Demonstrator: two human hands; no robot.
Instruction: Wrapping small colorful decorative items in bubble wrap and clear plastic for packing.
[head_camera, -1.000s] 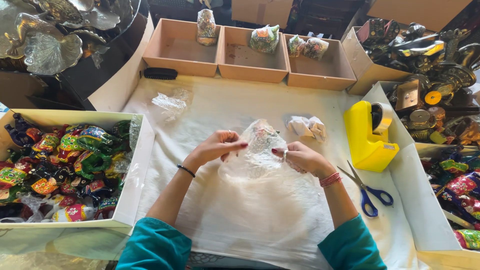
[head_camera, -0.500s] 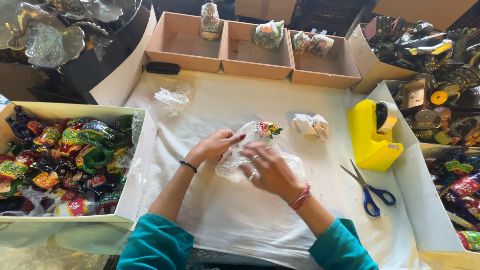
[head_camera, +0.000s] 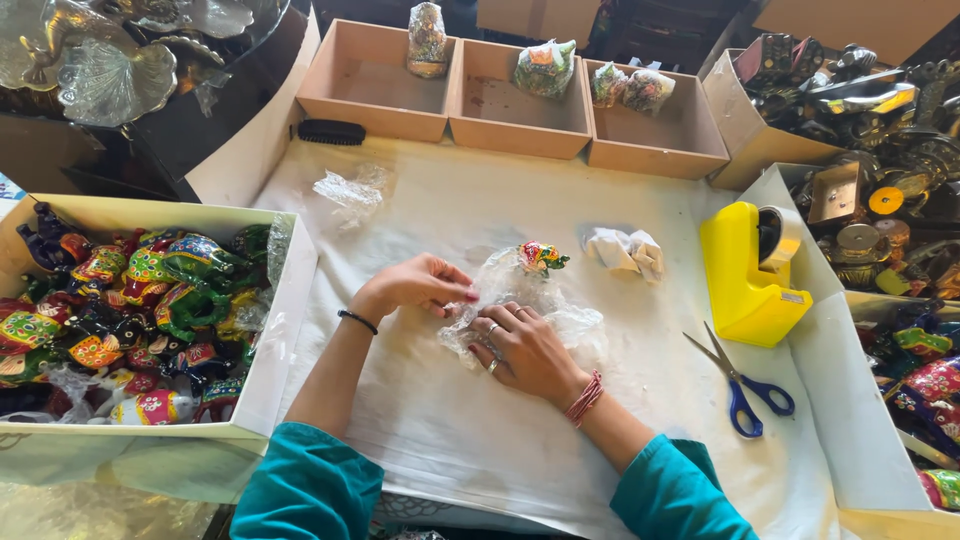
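Both hands closed on clear wrap (head_camera: 545, 315) – left hand (head_camera: 420, 285) pinching its edge, right hand (head_camera: 520, 345) pressing flat, painted figurine (head_camera: 540, 257) poking out top end, long axis away from person

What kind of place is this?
Probably a handicraft packing table: a box of painted figurines, a yellow tape dispenser, and both hands, left hand and right hand, on clear wrap.

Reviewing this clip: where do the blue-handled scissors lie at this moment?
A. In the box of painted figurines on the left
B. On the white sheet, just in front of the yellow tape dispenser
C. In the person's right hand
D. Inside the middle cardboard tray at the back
B: the scissors lie flat on the white sheet, just nearer the person than the yellow tape dispenser, untouched by either hand.
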